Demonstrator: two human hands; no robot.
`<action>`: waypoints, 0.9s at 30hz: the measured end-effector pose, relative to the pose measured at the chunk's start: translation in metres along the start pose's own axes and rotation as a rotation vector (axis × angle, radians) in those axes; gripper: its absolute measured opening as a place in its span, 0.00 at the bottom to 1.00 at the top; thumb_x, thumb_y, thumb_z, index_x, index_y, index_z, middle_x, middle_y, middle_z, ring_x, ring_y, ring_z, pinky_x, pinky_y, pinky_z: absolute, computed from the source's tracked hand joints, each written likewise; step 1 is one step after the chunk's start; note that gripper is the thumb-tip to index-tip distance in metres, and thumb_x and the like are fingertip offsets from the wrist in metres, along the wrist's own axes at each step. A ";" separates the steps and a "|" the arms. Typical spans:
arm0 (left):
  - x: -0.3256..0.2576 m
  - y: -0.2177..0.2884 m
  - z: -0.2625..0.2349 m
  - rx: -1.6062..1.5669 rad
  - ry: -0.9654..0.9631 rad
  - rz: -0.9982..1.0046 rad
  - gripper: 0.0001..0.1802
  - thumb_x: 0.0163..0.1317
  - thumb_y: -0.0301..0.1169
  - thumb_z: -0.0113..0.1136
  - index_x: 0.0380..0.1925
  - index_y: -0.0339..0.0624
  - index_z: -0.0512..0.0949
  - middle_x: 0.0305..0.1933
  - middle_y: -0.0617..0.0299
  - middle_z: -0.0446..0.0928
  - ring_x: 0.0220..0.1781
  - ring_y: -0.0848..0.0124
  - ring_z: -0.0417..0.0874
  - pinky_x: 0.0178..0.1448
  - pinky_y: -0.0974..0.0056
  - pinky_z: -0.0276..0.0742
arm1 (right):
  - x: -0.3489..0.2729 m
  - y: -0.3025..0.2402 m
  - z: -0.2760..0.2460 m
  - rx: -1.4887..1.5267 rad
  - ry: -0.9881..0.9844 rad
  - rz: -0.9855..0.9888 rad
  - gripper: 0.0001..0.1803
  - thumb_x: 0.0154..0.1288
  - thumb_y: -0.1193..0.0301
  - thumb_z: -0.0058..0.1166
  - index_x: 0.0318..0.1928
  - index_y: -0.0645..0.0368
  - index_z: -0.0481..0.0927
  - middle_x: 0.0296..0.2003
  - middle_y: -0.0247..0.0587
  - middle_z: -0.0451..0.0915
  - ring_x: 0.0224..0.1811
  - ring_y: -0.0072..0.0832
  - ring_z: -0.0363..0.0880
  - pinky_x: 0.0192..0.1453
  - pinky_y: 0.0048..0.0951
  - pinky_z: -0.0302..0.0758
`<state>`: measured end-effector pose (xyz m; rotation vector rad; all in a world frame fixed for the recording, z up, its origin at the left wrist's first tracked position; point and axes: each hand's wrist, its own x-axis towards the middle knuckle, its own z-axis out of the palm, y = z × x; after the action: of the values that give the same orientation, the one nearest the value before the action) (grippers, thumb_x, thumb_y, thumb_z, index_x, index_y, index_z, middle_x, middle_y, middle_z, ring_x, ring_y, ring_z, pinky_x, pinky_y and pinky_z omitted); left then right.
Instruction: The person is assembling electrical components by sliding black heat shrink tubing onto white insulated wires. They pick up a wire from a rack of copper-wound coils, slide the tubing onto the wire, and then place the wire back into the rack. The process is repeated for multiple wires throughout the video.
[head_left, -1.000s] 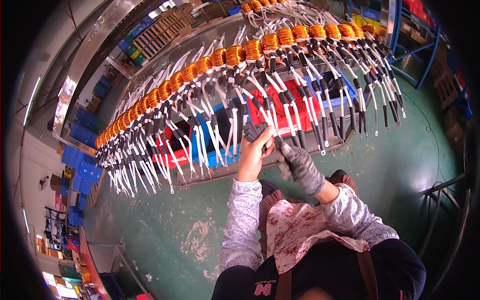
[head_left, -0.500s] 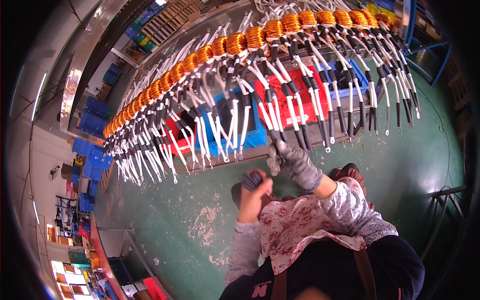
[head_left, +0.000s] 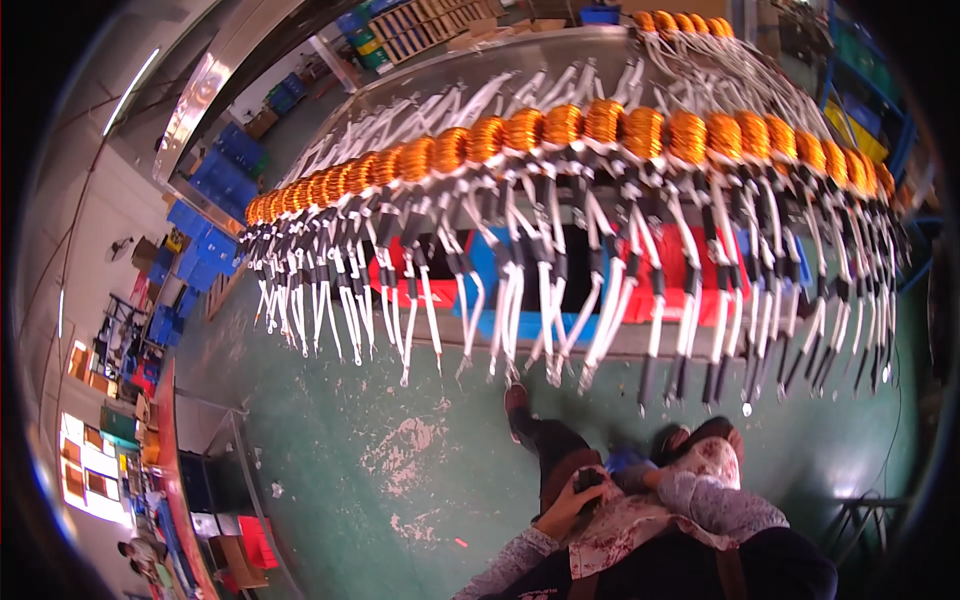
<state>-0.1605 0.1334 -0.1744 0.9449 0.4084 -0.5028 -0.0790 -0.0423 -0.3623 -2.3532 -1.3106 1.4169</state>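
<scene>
Below the hanging leads, my left hand [head_left: 562, 512] is close to my body, its fingers curled round a small black object [head_left: 588, 480] whose kind I cannot make out. My right hand [head_left: 650, 478] is just right of it, over the flowered apron [head_left: 705, 462]. A blurred blue patch [head_left: 627, 462] shows at that hand; whether it is a glove or a held thing is unclear, and the fingers are hidden. In front of me stretches a long row of orange copper-wire coils [head_left: 522, 130], with white leads [head_left: 515, 300] in black sleeves hanging toward me. Neither hand touches them.
Behind the leads stand a blue bin [head_left: 490, 325] and a red bin [head_left: 690, 305]. More coils [head_left: 685, 22] lie at the far right of the metal table [head_left: 440, 80]. Blue crates [head_left: 215, 245] are stacked at left. A long bench [head_left: 172, 440] runs along the lower left.
Both hands have drawn back from the leads toward my body. My right hand has left the black sleeve ends. The view has shifted, and the coil row sits lower in it.
</scene>
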 end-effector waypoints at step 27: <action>0.041 0.169 -0.193 1.020 -0.232 0.094 0.24 0.56 0.36 0.65 0.50 0.35 0.71 0.36 0.58 0.77 0.39 0.66 0.79 0.42 0.63 0.75 | 0.138 -0.135 -0.105 0.603 0.114 0.096 0.22 0.62 0.62 0.49 0.54 0.56 0.73 0.46 0.47 0.79 0.47 0.39 0.78 0.46 0.38 0.75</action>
<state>-0.0522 0.3695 -0.1863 1.8483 -0.1469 -0.7404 -0.0552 0.1739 -0.3325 -2.0594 -0.6237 1.4203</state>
